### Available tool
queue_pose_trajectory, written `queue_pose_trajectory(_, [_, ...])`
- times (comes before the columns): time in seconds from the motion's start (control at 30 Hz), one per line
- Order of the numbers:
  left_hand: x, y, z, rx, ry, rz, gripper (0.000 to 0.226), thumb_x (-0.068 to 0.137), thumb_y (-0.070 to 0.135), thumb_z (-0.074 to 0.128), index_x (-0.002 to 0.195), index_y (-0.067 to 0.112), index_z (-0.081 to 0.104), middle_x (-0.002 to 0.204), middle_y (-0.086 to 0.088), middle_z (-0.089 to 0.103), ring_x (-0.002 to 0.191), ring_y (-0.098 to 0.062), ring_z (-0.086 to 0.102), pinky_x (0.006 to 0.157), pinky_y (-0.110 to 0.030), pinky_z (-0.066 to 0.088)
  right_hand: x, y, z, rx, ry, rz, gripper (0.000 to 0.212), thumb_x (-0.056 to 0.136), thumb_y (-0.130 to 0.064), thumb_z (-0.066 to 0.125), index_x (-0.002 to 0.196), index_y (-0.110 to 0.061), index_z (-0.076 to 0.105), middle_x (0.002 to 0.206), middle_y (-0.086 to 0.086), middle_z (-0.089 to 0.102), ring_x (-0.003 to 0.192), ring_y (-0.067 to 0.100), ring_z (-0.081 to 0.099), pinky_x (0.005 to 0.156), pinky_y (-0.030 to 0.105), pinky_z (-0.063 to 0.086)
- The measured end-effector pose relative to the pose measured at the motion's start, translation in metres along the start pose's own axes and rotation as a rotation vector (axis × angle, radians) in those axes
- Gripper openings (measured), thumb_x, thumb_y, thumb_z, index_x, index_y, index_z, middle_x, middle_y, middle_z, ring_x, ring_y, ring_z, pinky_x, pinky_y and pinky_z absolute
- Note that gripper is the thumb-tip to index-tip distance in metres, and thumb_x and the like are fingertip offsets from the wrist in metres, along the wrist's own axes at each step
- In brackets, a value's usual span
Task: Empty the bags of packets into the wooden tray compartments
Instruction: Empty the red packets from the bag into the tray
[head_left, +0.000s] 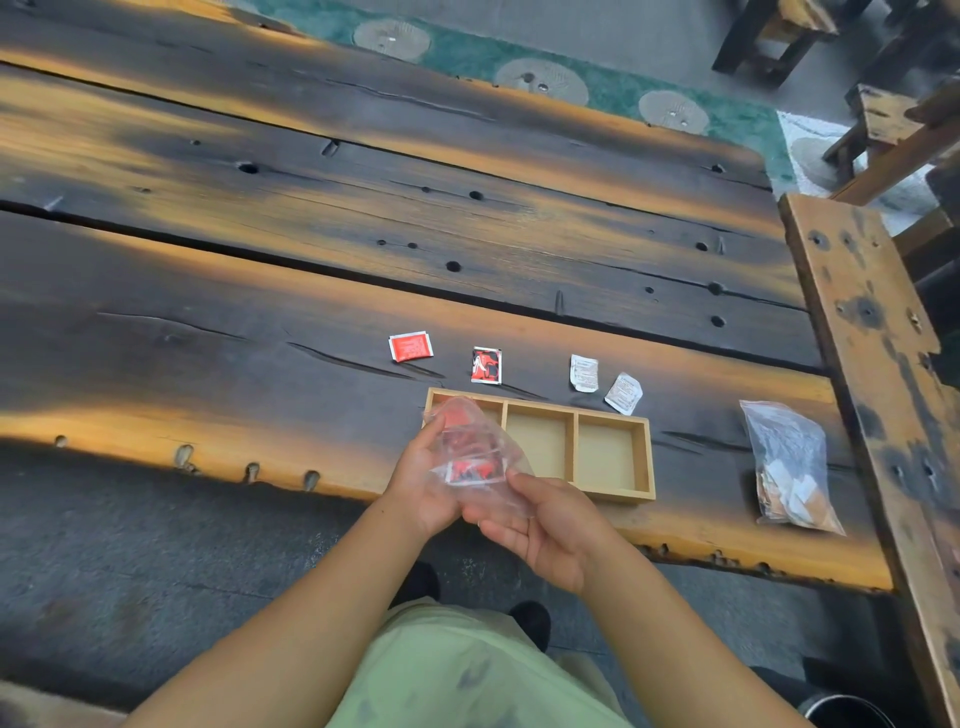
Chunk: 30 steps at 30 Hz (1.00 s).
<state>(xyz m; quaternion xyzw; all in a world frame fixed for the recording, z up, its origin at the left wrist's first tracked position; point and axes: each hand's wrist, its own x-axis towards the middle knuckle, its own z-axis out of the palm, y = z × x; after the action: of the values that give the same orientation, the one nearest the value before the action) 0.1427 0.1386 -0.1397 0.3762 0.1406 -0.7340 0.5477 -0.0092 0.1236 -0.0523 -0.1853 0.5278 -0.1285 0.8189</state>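
— Dark, scorched planks make up the worktop (260, 322), with a green mat and wooden stools beyond its far edge. What am I holding?

— From my feed, both hands are on a clear bag (480, 457) of red packets, held just above the near edge of the worktop. My left hand (423, 483) cups it from below and behind, its fingers (434, 441) curled round the bag's left side. My right hand (545, 530) pinches the lower right corner between thumb and fingers, closed on the plastic.

— And the tray?

— The wooden tray (644, 457) lies near that edge, its long axis running left to right, three compartments in a row. The bag hangs over the left compartment and hides most of it; the middle and right ones look bare.

— Which way to tip?

— I judge the bag's upper end points away from me, over the left compartment, so a tilt forward should drop the packets there. The left hand is nearer that compartment.

— Anything else about?

— Two red packets (410, 347) and two white packets (584, 372) lie loose beyond the tray's far side. A second bag (789, 467) rests toward the right edge, well apart from my hands.
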Motion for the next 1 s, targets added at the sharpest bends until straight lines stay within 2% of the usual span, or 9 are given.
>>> queue_pose_trajectory(0.07, [-0.003,0.000,0.003,0.011,-0.017,0.016,0.057,0.091,0.047,0.063,0.131,0.006,0.059,0.108,-0.018,0.065,0.095,-0.033,0.066,0.084,-0.045,0.053,-0.001,-0.002,0.000,0.007,-0.008,-0.004,0.032,0.106,-0.020,0.045,0.119,0.007,0.058,0.103,0.030,0.072,0.078,0.028,0.077,0.059,0.028,0.062])
queue_pose_trajectory(0.2, [-0.006,0.000,0.007,-0.063,-0.102,0.005,0.047,0.093,0.044,0.060,0.121,0.005,0.062,0.109,-0.019,0.069,0.099,-0.034,0.069,0.091,-0.049,0.049,-0.005,-0.004,0.000,0.021,-0.015,-0.016,0.031,0.106,-0.018,0.044,0.117,0.008,0.057,0.100,0.031,0.072,0.075,0.028,0.077,0.057,0.028,0.062])
queue_pose_trajectory(0.37, [-0.006,-0.002,0.011,-0.012,-0.113,-0.014,0.058,0.089,0.046,0.063,0.128,0.004,0.059,0.115,-0.022,0.068,0.101,-0.035,0.070,0.093,-0.049,0.049,-0.011,-0.008,-0.002,0.016,-0.021,-0.010,0.032,0.106,-0.018,0.045,0.118,0.008,0.058,0.099,0.030,0.073,0.076,0.028,0.077,0.056,0.028,0.061])
queue_pose_trajectory(0.47, [-0.006,-0.002,0.014,-0.018,-0.121,0.000,0.055,0.091,0.046,0.059,0.125,0.003,0.060,0.108,-0.022,0.070,0.094,-0.034,0.072,0.091,-0.048,0.049,-0.012,-0.010,-0.003,0.020,-0.028,-0.014,0.031,0.105,-0.018,0.046,0.117,0.009,0.058,0.101,0.031,0.072,0.075,0.028,0.077,0.057,0.028,0.062])
queue_pose_trajectory(0.57, [-0.005,-0.001,0.013,-0.001,-0.125,0.010,0.053,0.096,0.046,0.055,0.127,0.004,0.060,0.111,-0.023,0.070,0.094,-0.036,0.072,0.090,-0.049,0.049,-0.013,-0.012,-0.003,0.025,-0.032,-0.021,0.031,0.104,-0.017,0.048,0.119,0.009,0.056,0.103,0.032,0.071,0.074,0.028,0.077,0.058,0.029,0.063])
queue_pose_trajectory(0.77, [-0.005,0.009,0.012,0.041,-0.101,0.003,0.046,0.091,0.042,0.063,0.121,0.006,0.066,0.116,-0.020,0.068,0.107,-0.036,0.066,0.109,-0.050,0.041,-0.013,-0.011,-0.005,-0.048,-0.021,-0.042,0.024,0.104,-0.014,0.048,0.111,0.006,0.060,0.100,0.029,0.073,0.074,0.029,0.077,0.059,0.028,0.063])
queue_pose_trajectory(0.83, [-0.002,0.015,0.012,0.059,-0.110,-0.007,0.050,0.091,0.044,0.064,0.121,0.005,0.064,0.118,-0.019,0.067,0.108,-0.035,0.066,0.104,-0.051,0.046,-0.013,-0.009,-0.007,-0.121,-0.014,-0.046,0.026,0.105,-0.017,0.047,0.109,0.003,0.063,0.099,0.025,0.075,0.077,0.028,0.077,0.060,0.028,0.062])
queue_pose_trajectory(0.93, [0.001,0.027,0.019,0.044,-0.101,0.049,0.054,0.091,0.040,0.064,0.126,-0.001,0.058,0.117,-0.020,0.066,0.100,-0.035,0.071,0.081,-0.050,0.060,-0.011,-0.006,-0.010,-0.219,0.005,-0.057,0.031,0.105,-0.021,0.047,0.114,0.003,0.064,0.101,0.021,0.076,0.083,0.029,0.077,0.064,0.028,0.063])
queue_pose_trajectory(1.0, [0.002,0.035,0.024,0.087,-0.092,0.056,0.053,0.090,0.044,0.065,0.121,0.001,0.061,0.112,-0.020,0.069,0.099,-0.035,0.072,0.087,-0.049,0.059,-0.010,-0.006,-0.012,-0.276,0.020,-0.082,0.031,0.105,-0.021,0.047,0.116,0.002,0.064,0.100,0.019,0.076,0.085,0.029,0.076,0.067,0.029,0.063])
